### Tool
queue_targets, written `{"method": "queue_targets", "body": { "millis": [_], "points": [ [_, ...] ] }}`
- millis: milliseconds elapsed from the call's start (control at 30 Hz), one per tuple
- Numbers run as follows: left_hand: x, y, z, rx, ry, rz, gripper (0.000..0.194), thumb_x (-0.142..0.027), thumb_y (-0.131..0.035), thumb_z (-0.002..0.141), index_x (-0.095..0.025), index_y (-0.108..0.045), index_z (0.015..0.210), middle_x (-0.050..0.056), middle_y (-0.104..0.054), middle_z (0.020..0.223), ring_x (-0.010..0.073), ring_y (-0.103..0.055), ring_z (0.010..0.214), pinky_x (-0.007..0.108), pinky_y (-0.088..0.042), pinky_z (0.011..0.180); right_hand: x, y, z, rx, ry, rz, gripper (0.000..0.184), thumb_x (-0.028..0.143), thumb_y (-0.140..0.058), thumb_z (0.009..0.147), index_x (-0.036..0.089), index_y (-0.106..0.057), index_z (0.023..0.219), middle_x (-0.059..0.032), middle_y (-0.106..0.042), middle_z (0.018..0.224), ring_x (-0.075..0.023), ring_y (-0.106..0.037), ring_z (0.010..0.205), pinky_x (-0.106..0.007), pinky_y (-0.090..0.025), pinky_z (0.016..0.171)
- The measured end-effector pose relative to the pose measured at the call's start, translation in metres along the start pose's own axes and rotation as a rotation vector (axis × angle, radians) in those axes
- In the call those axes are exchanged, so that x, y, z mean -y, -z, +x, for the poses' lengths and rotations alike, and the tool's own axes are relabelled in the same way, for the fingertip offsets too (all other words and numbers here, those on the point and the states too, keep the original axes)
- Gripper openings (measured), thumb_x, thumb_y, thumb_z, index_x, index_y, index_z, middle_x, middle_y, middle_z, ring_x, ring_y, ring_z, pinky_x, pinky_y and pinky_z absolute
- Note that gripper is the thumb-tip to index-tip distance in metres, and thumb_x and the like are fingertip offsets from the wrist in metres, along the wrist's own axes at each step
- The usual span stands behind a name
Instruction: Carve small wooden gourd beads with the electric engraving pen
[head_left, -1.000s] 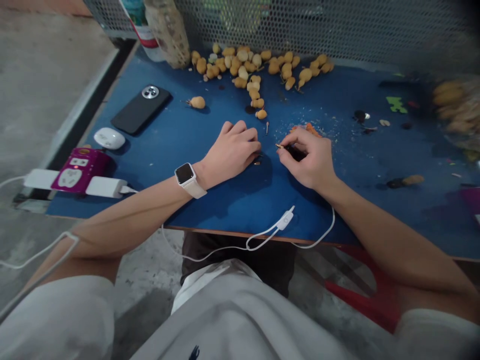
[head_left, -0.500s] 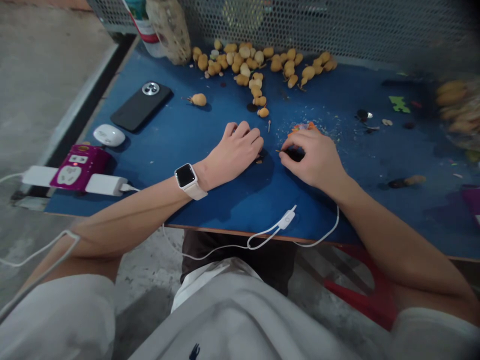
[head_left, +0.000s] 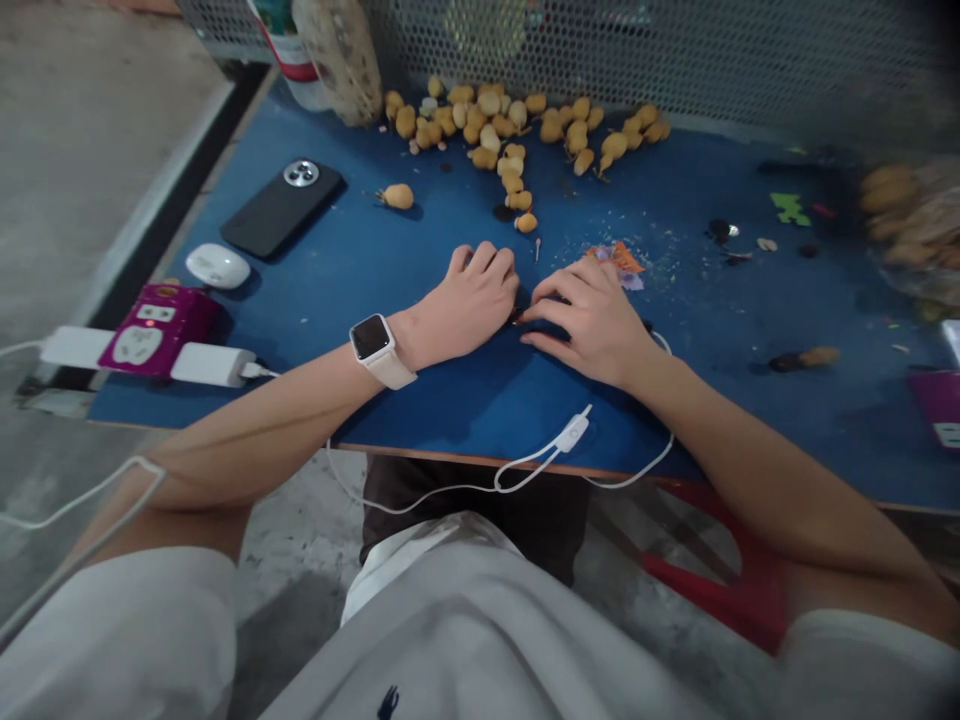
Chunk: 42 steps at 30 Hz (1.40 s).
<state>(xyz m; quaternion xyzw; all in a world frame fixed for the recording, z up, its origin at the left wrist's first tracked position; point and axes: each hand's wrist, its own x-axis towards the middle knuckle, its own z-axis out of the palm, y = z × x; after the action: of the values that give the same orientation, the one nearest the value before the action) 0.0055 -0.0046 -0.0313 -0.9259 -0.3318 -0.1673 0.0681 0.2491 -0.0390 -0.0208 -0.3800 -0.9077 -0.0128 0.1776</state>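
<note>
My left hand (head_left: 474,300), with a watch (head_left: 373,339) on its wrist, rests on the blue tabletop with fingers curled downward. Whatever its thumb and fingertips hold is mostly hidden; only a small dark bit shows at their edge. Close beside it on the right is my right hand (head_left: 589,318), its thumb and forefinger apart and their tips almost at the left fingertips. Nothing can be seen held in it. Just beyond the right hand lies an orange and lilac crumpled wrapper (head_left: 626,262) among pale crumbs. A tiny pale stick (head_left: 537,250) lies ahead of both hands.
Many small tan gourds (head_left: 472,125) lie along the back near a perforated metal panel (head_left: 600,60). One gourd (head_left: 397,196) sits apart. At left are a phone (head_left: 274,220), white case (head_left: 217,266) and purple power strip (head_left: 187,312). A white cable (head_left: 574,432) crosses the front edge.
My right hand has moved left to meet the left hand. Its pinch on a thin dark piece has loosened, and the fingers are now apart. The left hand stays nearly in place.
</note>
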Motion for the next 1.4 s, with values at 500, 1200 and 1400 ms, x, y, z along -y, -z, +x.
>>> {"method": "queue_targets", "body": {
  "millis": [500,1200,1400],
  "points": [
    [0.006,-0.003,-0.002,-0.052,-0.031,-0.112,0.038,-0.018,-0.047,0.110,-0.012,-0.079,0.129,0.024,-0.072,0.132,0.0429,-0.063,0.133,0.078,-0.044,0.132,0.021,-0.003,0.010,-0.021,-0.143,0.090,0.020,0.037,-0.068,0.112,0.027,-0.085,0.112,-0.0134,-0.081,0.116,-0.0436,-0.065,0.123,-0.065,-0.052,0.106],
    [0.006,0.021,0.000,-0.006,-0.101,-0.159,0.029,-0.019,-0.050,0.114,-0.014,-0.072,0.131,0.020,-0.073,0.141,0.0368,-0.065,0.142,0.077,-0.038,0.142,-0.008,0.008,-0.001,-0.164,-0.255,0.307,0.011,0.035,-0.078,0.101,0.031,-0.087,0.105,-0.0075,-0.085,0.101,-0.0379,-0.075,0.110,-0.061,-0.061,0.104],
    [0.004,0.020,0.003,-0.016,-0.066,-0.218,0.025,-0.019,-0.046,0.118,-0.018,-0.069,0.125,0.011,-0.076,0.114,0.0313,-0.070,0.125,0.076,-0.034,0.144,-0.005,0.010,-0.002,-0.217,-0.297,0.377,0.010,0.037,-0.080,0.100,0.032,-0.088,0.103,-0.0056,-0.085,0.100,-0.0345,-0.077,0.104,-0.058,-0.063,0.102]
  ]
}}
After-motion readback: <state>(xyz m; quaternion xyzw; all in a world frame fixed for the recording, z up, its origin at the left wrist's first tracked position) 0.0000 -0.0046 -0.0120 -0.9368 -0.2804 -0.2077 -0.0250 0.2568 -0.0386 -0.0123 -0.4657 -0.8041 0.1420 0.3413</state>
